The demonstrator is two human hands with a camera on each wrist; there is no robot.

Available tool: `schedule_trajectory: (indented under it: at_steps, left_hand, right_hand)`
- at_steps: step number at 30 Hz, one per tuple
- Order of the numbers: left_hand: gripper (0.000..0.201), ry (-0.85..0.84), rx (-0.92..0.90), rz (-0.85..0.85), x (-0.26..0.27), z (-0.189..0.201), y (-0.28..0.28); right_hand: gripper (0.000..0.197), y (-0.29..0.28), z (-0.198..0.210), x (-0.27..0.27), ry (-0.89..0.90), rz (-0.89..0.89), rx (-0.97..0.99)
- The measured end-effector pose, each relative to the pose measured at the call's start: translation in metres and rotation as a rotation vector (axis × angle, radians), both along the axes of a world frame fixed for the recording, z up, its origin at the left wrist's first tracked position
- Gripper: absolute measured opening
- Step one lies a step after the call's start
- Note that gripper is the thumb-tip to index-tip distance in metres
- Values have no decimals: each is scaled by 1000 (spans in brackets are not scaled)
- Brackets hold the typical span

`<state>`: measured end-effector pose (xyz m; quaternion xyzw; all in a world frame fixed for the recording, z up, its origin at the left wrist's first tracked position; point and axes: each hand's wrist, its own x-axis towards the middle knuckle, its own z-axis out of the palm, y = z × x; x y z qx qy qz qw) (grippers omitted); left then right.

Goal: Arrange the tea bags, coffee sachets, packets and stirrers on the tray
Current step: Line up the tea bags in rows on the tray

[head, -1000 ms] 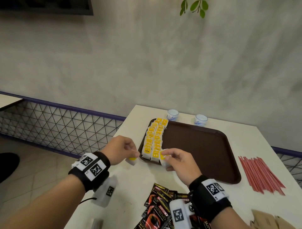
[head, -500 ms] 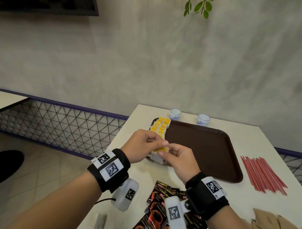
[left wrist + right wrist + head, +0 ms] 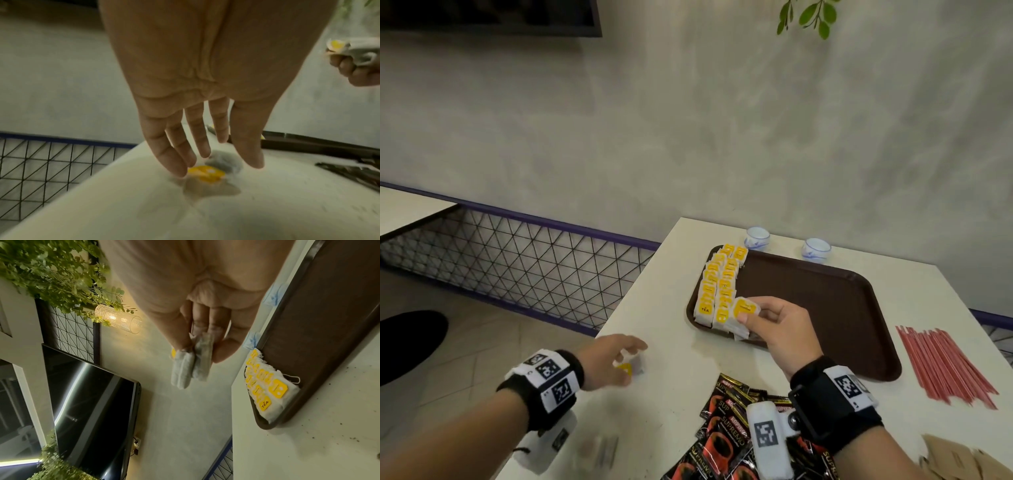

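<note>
While my right hand (image 3: 777,325) pinches a small stack of tea bags (image 3: 192,363), their long axis runs along my fingers. My left hand (image 3: 197,97), fingers loosely spread, hangs over a loose tea bag (image 3: 209,177) on the table (image 3: 681,387).

The tray (image 3: 859,325) is bare across its middle and right — the two rows of tea bags (image 3: 717,287) fill only its left edge, at 9 o'clock. The right hand (image 3: 777,325), pinching a small stack of tea bags (image 3: 743,317), hangs over the near-left corner. Two cups (image 3: 756,237) stand at 12 o'clock just beyond the rim, stirrers (image 3: 945,366) lie at 3, coffee sachets (image 3: 726,431) crowd 6 — open tabletop (image 3: 671,394) lies between the sachets and the left hand (image 3: 609,363)
</note>
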<state>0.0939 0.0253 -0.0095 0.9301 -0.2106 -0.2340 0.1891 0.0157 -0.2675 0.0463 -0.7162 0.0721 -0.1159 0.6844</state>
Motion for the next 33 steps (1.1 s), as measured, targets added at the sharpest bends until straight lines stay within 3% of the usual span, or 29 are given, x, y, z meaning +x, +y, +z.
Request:
schedule_trajectory:
  at_steps: [3, 7, 11, 14, 17, 26, 33]
  left_hand:
    - [59, -56, 54, -19, 2, -16, -7]
    - [36, -59, 113, 5, 8, -16, -15]
    - [29, -84, 81, 77, 8, -14, -15]
    - [34, -108, -3, 86, 8, -7, -15]
    - [24, -126, -88, 83, 5, 9, -20]
    - [50, -142, -553, 123, -9, 68, -53]
    - [55, 38, -856, 41, -4, 109, -93]
  right_hand:
    - [22, 3, -1, -1, 12, 23, -29]
    - [21, 3, -1, -2, 37, 23, -45]
    - [20, 3, -2, -5, 52, 23, -48]
    - [21, 1, -1, -6, 62, 23, -46]
    - [24, -2, -1, -6, 68, 11, -33]
    - [33, -13, 2, 1, 52, 21, 8]
    - [60, -27, 11, 14, 18, 17, 26]
